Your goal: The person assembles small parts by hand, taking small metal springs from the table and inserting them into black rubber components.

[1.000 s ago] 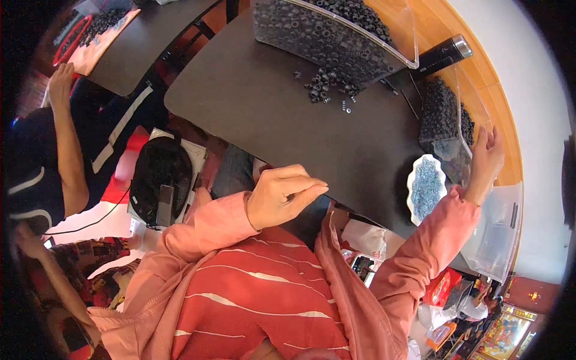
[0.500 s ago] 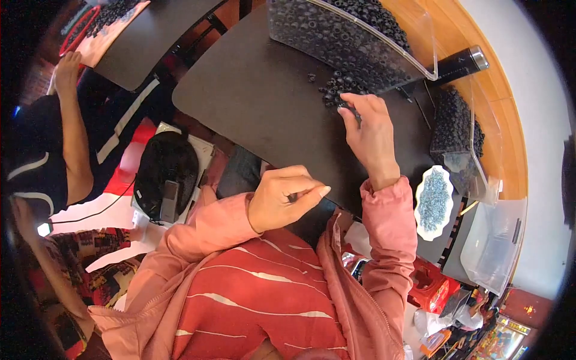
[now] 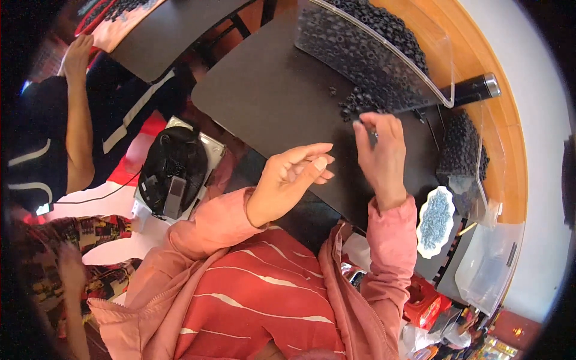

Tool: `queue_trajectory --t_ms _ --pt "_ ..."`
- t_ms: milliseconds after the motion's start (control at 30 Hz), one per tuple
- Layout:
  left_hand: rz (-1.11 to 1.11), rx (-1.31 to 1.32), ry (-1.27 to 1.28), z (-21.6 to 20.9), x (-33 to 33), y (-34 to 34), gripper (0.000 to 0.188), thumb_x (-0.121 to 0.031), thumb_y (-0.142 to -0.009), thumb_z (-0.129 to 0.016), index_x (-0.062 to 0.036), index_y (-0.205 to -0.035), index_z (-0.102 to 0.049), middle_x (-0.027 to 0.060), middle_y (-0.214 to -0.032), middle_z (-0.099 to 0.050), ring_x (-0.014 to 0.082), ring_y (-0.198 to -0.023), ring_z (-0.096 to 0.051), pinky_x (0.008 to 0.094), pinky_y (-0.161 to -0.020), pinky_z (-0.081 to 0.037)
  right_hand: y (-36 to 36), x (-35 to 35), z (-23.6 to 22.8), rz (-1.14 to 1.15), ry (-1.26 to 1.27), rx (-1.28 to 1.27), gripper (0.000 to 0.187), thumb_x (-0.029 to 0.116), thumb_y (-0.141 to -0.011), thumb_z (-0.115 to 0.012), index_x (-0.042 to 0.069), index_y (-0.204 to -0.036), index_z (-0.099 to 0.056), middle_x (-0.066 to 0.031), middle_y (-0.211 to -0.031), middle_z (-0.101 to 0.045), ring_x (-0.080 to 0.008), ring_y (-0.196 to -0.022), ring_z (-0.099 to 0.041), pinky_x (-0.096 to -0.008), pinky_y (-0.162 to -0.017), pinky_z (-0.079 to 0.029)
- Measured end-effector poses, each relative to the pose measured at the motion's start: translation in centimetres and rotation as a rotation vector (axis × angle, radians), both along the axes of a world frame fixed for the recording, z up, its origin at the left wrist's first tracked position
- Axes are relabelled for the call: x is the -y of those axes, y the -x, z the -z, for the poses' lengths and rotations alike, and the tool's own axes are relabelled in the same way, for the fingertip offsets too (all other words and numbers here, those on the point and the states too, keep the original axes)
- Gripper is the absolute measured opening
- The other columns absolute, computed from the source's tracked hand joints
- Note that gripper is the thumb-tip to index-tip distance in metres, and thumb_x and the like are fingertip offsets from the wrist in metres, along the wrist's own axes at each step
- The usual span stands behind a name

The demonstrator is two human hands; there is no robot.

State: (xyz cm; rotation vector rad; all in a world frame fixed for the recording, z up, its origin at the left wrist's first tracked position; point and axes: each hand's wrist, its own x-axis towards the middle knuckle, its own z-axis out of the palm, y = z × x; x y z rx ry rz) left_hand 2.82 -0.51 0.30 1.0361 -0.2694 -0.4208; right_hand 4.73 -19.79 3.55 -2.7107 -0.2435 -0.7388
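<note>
My left hand (image 3: 290, 183) is raised over the table's near edge, thumb against its curled fingers. Whatever is between them, if anything, is hidden. Farther right, my right hand (image 3: 385, 157) hovers just on the near side of a small heap of black ring-shaped pieces (image 3: 355, 102). Its thumb and forefinger tips are close together and slightly blurred; what they hold cannot be made out. Behind that heap, a clear plastic bin (image 3: 372, 60) full of the same black pieces lies tilted. A white scalloped dish (image 3: 422, 243) with small clear bluish pieces is beside my right forearm.
The dark table (image 3: 258, 84) has an orange wooden border (image 3: 510, 135). A black flask (image 3: 474, 90) lies near a second bin of black pieces (image 3: 462, 144). An empty-looking clear tray (image 3: 489, 264) stands lower right. Another person's arm (image 3: 78, 120) is at the left, near a black bag (image 3: 171, 165).
My right hand has drawn back a little from the black heap. The fingers of my left hand have shifted from a tight pinch, with its forefinger straighter. The view has moved slightly.
</note>
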Motion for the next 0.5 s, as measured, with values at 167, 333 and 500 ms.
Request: queue_trajectory --t_ms 167,333,500 --pt "0.075 -0.122 0.107 0.1 -0.3 -0.6 0.029 -0.016 -0.095 -0.053 0.0042 -0.116 -0.057 0.0097 -0.104 -0.064 0.0137 -0.087 -0.063 0.0246 -0.075 -0.052 4.2 -4.0 -2.1 -0.253 -0.267 -0.147 0.021 0.004 -0.073 -0.070 0.004 -0.091 -0.061 -0.0112 -0.088 -0.059 -0.0299 -0.083 -0.057 -0.0370 -0.069 -0.047" --pt "0.197 -0.146 -0.011 -0.3 -1.6 -0.4 0.030 -0.016 -0.093 -0.058 0.0047 -0.115 -0.058 0.0103 -0.101 -0.066 0.0147 -0.085 -0.064 0.0253 -0.075 -0.053 5.5 -3.5 -2.2 -0.283 -0.373 -0.266 0.021 0.001 -0.075 -0.067 0.006 -0.095 -0.064 -0.0108 -0.087 -0.061 -0.0276 -0.081 -0.059 -0.0358 -0.070 -0.048" --pt "0.185 -0.070 -0.020 -0.2 -1.2 0.1 0.026 -0.015 -0.092 -0.059 0.0038 -0.110 -0.062 0.0106 -0.100 -0.065 0.0162 -0.083 -0.065 0.0253 -0.075 -0.053 3.2 0.0 -1.3 0.014 -0.262 -0.194 0.018 0.003 -0.077 -0.067 0.007 -0.094 -0.066 -0.0088 -0.083 -0.062 -0.0268 -0.078 -0.059 -0.0349 -0.068 -0.049"
